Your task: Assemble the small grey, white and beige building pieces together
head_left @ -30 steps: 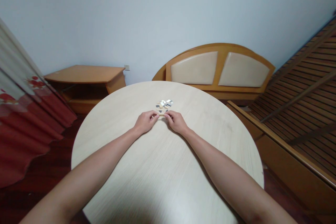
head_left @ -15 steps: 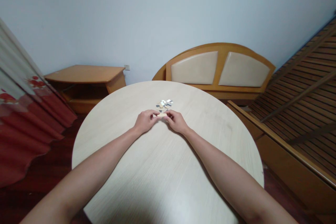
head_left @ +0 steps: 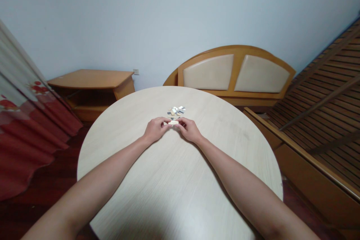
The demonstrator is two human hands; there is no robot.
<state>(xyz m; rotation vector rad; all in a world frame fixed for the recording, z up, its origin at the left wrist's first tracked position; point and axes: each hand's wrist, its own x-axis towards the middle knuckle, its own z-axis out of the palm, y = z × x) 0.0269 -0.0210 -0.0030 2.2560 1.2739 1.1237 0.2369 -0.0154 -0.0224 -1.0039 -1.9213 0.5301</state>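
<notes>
Between my two hands is a small, cream-coloured building brick piece (head_left: 173, 122), long and narrow, with a row of dots like studs on the side that faces me. My left hand (head_left: 155, 129) pinches its left end between thumb and fingers. At the right end, my right hand (head_left: 189, 129) grips it the same way. Just beyond my fingertips lies a loose pile of small building bricks (head_left: 174, 110) in white, grey and tan. Their exact shapes are too small to make out.
A round, pale wood table (head_left: 157, 180) lies under my forearms. Behind it stand a low wooden cabinet (head_left: 92, 78) on the left and a headboard (head_left: 209, 73) on the right. A red and white curtain (head_left: 28, 131) hangs at the left; wooden slats (head_left: 323, 93) lean at the right.
The cream piece has turned a little between my fingers, and its dotted side now shows. Both hands stay in nearly the same place.
</notes>
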